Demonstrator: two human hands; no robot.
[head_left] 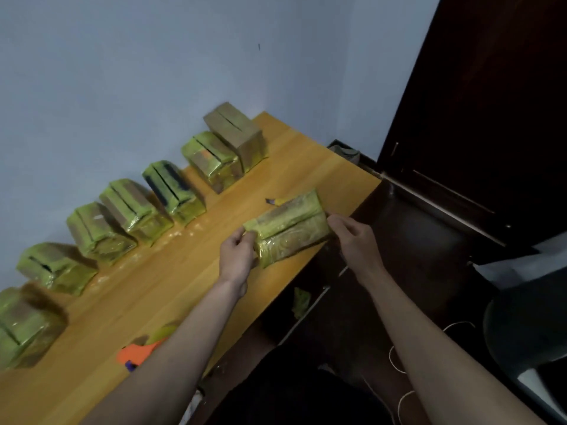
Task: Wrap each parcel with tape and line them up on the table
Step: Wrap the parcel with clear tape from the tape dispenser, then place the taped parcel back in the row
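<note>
Along the blue wall, the long orange wooden surface [306, 167] carries a row of box-shaped parcels wrapped in shiny yellow-green tape [129, 207], with one plain brown cardboard parcel [236, 133] at the far end, probably next for wrapping. Nearer the front edge, a tape-wrapped yellow-green parcel [288, 228] is held just over the surface, left hand [237, 256] gripping its near end with curled fingers, right hand [352, 237] pinching the other end. My guess: smoothing tape before lining it up. An orange tape dispenser [138, 352] sits close by, ready to grab.
</note>
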